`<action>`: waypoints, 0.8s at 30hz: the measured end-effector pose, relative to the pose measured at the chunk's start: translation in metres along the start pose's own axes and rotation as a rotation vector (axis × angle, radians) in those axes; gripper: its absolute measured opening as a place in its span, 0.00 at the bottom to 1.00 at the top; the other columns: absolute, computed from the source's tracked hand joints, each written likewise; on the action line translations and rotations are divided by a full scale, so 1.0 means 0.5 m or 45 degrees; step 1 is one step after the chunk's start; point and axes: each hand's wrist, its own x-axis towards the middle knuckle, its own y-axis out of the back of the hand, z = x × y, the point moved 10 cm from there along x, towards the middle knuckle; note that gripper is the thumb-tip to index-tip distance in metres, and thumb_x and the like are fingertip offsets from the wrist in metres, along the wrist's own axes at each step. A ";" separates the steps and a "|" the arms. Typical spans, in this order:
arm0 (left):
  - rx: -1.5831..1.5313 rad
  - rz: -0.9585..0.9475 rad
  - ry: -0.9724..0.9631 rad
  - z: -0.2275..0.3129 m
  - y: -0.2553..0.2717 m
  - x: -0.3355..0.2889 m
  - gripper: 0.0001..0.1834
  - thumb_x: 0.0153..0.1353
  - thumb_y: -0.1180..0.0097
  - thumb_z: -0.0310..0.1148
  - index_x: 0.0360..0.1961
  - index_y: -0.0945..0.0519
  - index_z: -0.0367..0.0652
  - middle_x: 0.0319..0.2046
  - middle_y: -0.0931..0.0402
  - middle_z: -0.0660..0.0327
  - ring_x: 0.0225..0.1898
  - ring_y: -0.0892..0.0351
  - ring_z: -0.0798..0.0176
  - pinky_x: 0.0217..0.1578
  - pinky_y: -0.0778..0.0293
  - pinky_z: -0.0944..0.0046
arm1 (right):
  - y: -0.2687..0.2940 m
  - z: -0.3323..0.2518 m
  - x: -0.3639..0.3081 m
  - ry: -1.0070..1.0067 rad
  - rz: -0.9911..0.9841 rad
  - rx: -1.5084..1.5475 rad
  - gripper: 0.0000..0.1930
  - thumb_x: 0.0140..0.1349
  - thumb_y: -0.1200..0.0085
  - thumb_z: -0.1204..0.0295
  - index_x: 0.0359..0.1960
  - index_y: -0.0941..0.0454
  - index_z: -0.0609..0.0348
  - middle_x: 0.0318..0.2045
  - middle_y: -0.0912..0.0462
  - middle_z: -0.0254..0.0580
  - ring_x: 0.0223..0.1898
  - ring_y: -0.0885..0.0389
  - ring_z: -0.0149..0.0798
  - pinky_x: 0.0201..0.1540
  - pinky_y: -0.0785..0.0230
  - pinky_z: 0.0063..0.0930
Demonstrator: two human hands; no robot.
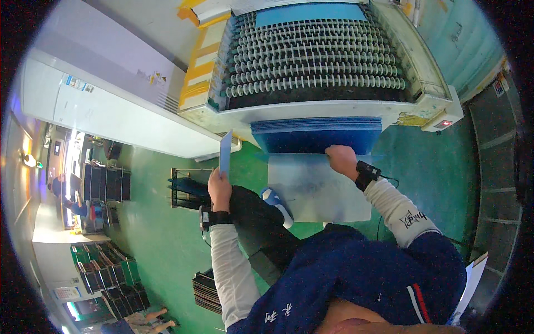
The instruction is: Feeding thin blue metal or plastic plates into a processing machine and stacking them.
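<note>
My left hand (220,190) is closed around the lower end of a thin light-blue panel (225,153), held upright and seen nearly edge-on. To the right, my right hand (341,158) has its fingers curled at the near edge of a dark-blue panel (317,142). That panel fronts a stack of blue panels (317,123) leaning against the machine's front. Its fingertips are partly hidden, but they seem to pinch that edge. Both wrists wear black bands with small devices.
Ahead stands a roller conveyor (317,61) with a light-blue panel (311,14) at its far end. A pale sheet (322,192) lies below the stack, near my shoe (272,197). Racks (192,189) stand on the green floor at left. Other people (75,206) are farther left.
</note>
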 end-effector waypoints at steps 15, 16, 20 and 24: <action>0.110 -0.013 0.017 0.009 0.003 -0.002 0.15 0.65 0.51 0.33 0.48 0.20 0.39 0.40 0.20 0.44 0.45 0.23 0.37 0.46 0.27 0.45 | 0.018 -0.008 0.006 -0.043 -0.039 -0.010 0.06 0.55 0.44 0.70 0.31 0.18 0.56 0.30 0.19 0.46 0.36 0.18 0.53 0.37 0.26 0.48; 0.108 -0.012 0.010 0.016 0.002 0.000 0.15 0.65 0.51 0.33 0.48 0.20 0.39 0.40 0.20 0.44 0.45 0.23 0.37 0.46 0.28 0.45 | 0.017 -0.005 0.006 -0.043 -0.042 -0.019 0.06 0.55 0.44 0.70 0.31 0.19 0.56 0.30 0.19 0.46 0.36 0.18 0.53 0.37 0.26 0.49; 0.113 0.039 -0.030 0.006 0.006 0.003 0.14 0.65 0.51 0.33 0.47 0.20 0.38 0.39 0.20 0.44 0.45 0.23 0.37 0.45 0.28 0.44 | 0.027 -0.014 0.005 -0.029 -0.022 0.005 0.05 0.55 0.44 0.70 0.31 0.19 0.56 0.30 0.19 0.46 0.37 0.18 0.53 0.38 0.26 0.49; 0.097 0.030 -0.054 0.022 0.009 0.002 0.14 0.65 0.52 0.33 0.47 0.20 0.38 0.38 0.20 0.44 0.43 0.22 0.38 0.43 0.27 0.44 | 0.021 -0.011 0.006 -0.037 -0.059 -0.015 0.06 0.54 0.44 0.70 0.31 0.19 0.56 0.31 0.19 0.46 0.36 0.18 0.53 0.37 0.25 0.48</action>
